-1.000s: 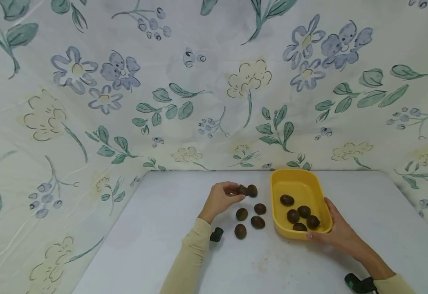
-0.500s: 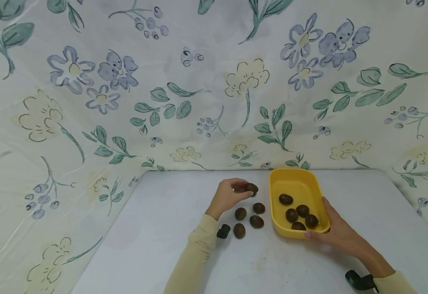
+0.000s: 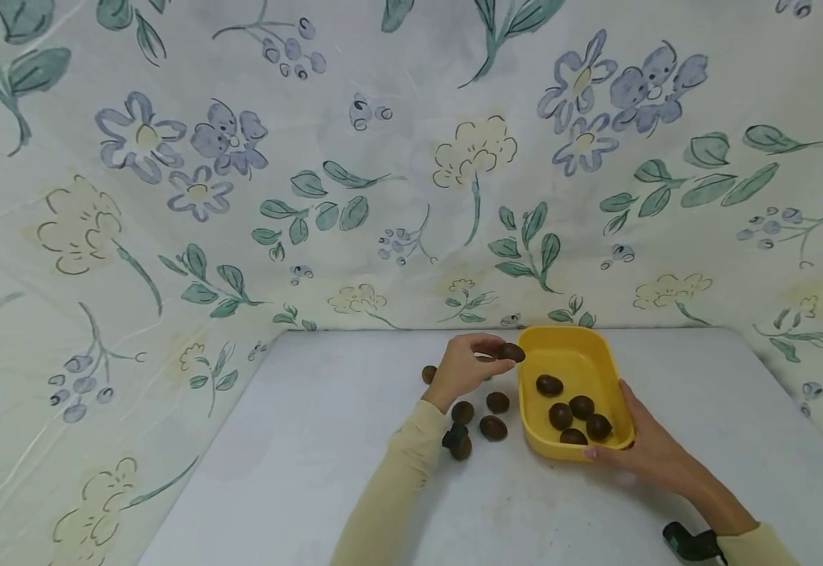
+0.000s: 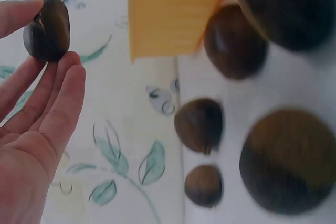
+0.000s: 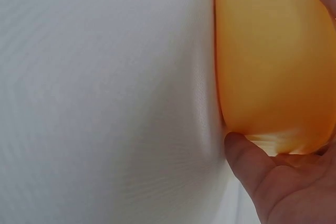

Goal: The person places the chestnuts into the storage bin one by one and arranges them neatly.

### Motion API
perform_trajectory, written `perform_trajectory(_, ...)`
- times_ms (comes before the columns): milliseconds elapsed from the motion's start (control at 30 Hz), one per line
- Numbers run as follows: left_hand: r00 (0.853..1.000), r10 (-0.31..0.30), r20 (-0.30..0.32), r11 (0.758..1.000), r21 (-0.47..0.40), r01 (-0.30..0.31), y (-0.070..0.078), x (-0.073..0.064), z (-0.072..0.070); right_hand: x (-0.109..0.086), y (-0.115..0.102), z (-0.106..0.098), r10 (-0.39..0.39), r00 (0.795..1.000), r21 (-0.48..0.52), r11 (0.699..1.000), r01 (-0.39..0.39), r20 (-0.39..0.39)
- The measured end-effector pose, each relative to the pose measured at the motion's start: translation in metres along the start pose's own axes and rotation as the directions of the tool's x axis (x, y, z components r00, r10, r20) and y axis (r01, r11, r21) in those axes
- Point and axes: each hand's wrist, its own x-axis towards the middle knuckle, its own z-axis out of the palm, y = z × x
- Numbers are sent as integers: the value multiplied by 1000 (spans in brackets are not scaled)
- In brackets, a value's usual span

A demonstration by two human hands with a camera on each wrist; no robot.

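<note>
Floral cloth (image 3: 390, 149) covers the background, meeting the far edge of a white desk (image 3: 262, 472). Near that far edge, right of the middle, stands a yellow tub (image 3: 574, 350), its long sides running from far to near.

Five brown fruits lie in the tub. One fruit (image 3: 549, 385) sits by itself close to the left wall, about halfway along. Four more cluster in the near half, toward the near right corner; the nearest fruit (image 3: 573, 436) is partly hidden by the near wall.

At the near right corner the right hand (image 3: 659, 448) grips the tub, thumb on the near wall, fingers along the right wall; I cannot tell how far they reach beneath.

Beside the far left corner of the tub, the left hand (image 3: 462, 369) pinches a held fruit (image 3: 512, 353) between its fingertips. It appears next to the rim; whether it overhangs the rim I cannot tell.

Left of the tub, four loose fruits (image 3: 494, 428) rest on the desk in a group, one partly covered by a black wrist camera (image 3: 455, 435). Another fruit (image 3: 428, 374) lies toward the far edge, just left of the left hand.
</note>
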Motion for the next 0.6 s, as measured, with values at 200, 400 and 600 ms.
perform_trajectory(200,999,-40,31,998,44,39,2,4,19,0,1,3,7,1000,-13,1000,-7,-4)
perform_trajectory(400,996,-46,77,989,143,35,-1,2,35,-1,2,2,-10,1000,-8,1000,10,-4)
perform_trajectory(600,995,-31,99,972,236,6,-1,1,44,-1,4,1,-30,1000,14,999,30,-5)
